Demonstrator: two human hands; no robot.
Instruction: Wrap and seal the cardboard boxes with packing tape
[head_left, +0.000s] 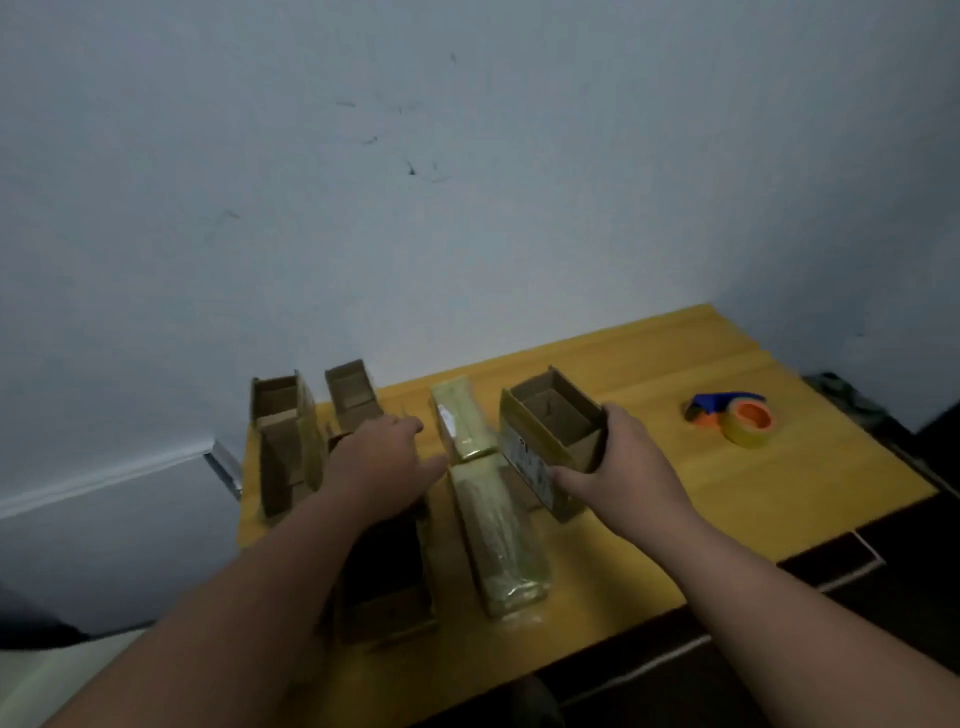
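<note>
Several open cardboard boxes stand on a yellow table (753, 499). My right hand (621, 457) grips an open brown box (545, 431) at its near right corner, thumb on the labelled front side. My left hand (382, 457) reaches forward over a dark open box (384, 577), fingers stretched toward a small open box (353, 395) behind it; whether it touches anything I cannot tell. Two tape-wrapped boxes lie between my hands, one near (501, 540) and one farther back (460, 421). A packing tape dispenser (735, 415), blue with an orange core and yellow tape, sits at the right.
A tall open box (283, 441) stands at the table's left edge. A pale wall rises right behind the table. Dark floor and a dark object lie beyond the right and near edges.
</note>
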